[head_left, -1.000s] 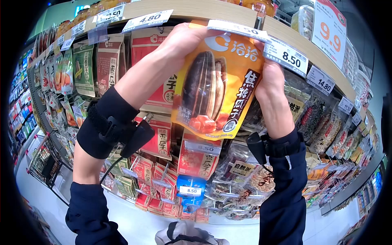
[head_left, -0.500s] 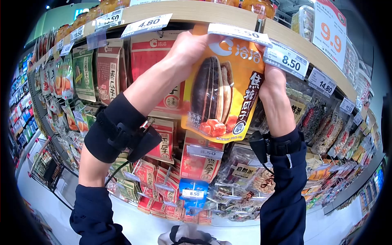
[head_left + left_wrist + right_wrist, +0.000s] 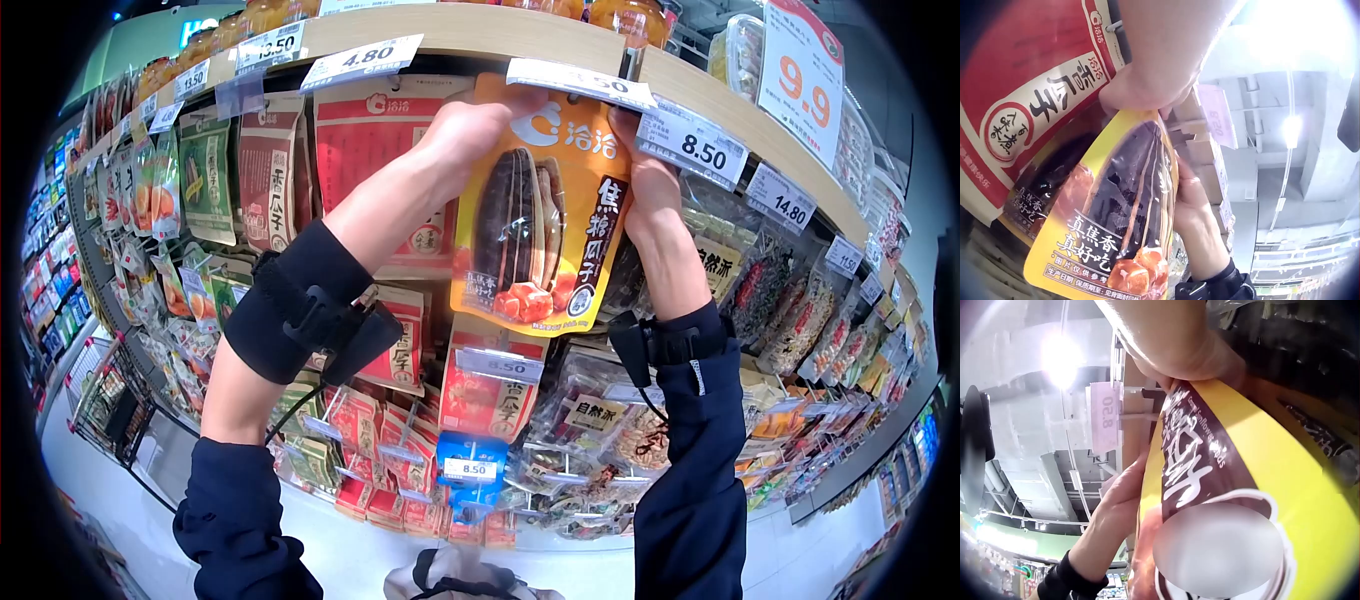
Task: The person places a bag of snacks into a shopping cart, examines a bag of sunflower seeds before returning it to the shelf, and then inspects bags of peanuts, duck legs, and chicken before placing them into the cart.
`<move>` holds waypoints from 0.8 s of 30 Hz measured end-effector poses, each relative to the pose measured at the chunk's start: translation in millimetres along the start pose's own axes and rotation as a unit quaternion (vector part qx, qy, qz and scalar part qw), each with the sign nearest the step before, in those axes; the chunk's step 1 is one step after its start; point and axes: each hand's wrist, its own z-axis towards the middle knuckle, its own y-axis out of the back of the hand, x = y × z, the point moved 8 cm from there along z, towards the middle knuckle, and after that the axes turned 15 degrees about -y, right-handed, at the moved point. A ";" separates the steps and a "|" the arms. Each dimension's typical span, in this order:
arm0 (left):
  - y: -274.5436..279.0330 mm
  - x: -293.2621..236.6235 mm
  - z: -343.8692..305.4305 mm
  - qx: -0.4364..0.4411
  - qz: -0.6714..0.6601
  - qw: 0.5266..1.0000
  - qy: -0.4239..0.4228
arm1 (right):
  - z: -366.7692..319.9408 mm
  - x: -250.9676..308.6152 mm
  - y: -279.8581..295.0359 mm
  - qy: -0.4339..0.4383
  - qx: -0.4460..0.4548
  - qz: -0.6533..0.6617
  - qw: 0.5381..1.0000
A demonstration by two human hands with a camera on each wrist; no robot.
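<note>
A yellow-orange seed bag (image 3: 535, 220) hangs upright just under the shelf edge in the head view, between both hands. My left hand (image 3: 478, 128) grips its upper left edge, the fingertips partly behind the price tag. At the upper right edge my right hand (image 3: 648, 175) pinches the bag, its fingers partly hidden by the tag. The left wrist view shows the bag (image 3: 1116, 206) below the left hand (image 3: 1144, 87), with another like it behind. In the right wrist view the right hand (image 3: 1200, 359) is at the bag's top (image 3: 1241, 444).
Red seed bags (image 3: 375, 150) hang to the left, and clear packs of dried goods (image 3: 765, 290) to the right. The wooden shelf edge (image 3: 480, 30) with price tags (image 3: 695, 145) runs above the hands. A shopping cart (image 3: 110, 400) stands at the lower left.
The bag, tilted one second ago, now hangs straighter. Both hands keep hold of it; the left hand has moved slightly right and lower, and the right hand slightly left.
</note>
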 end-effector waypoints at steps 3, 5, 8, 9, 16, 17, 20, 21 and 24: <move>3.1 -7.3 -10.8 -0.012 0.048 0.998 -0.042 | -6.9 -11.2 9.7 -0.047 -0.032 -0.069 0.996; 6.6 -14.6 -23.0 -0.003 0.090 0.989 -0.114 | -21.3 -26.4 16.0 -0.116 -0.019 -0.112 0.987; 5.6 -11.7 -61.6 -0.036 0.143 0.966 -0.213 | -44.0 -39.6 19.4 -0.097 0.015 -0.166 0.981; 4.7 -9.8 -76.5 -0.042 0.202 0.943 -0.259 | -48.2 -43.7 21.0 -0.096 0.017 -0.182 0.978; 7.0 21.2 -92.1 -0.049 0.336 0.918 -0.204 | -46.4 -49.2 24.3 -0.104 -0.045 -0.214 0.970; 7.7 27.5 -89.5 -0.040 0.322 0.926 -0.195 | -46.5 -50.3 24.7 -0.098 -0.046 -0.207 0.972; 7.1 27.4 -88.0 -0.025 0.301 0.938 -0.170 | -49.2 -51.9 24.6 -0.081 -0.046 -0.197 0.976; 7.4 25.8 -88.9 -0.029 0.309 0.934 -0.175 | -51.2 -51.9 26.0 -0.080 -0.055 -0.202 0.974; 7.1 20.9 -94.5 -0.030 0.213 0.964 -0.155 | -67.7 -44.3 23.2 -0.043 -0.092 -0.184 0.978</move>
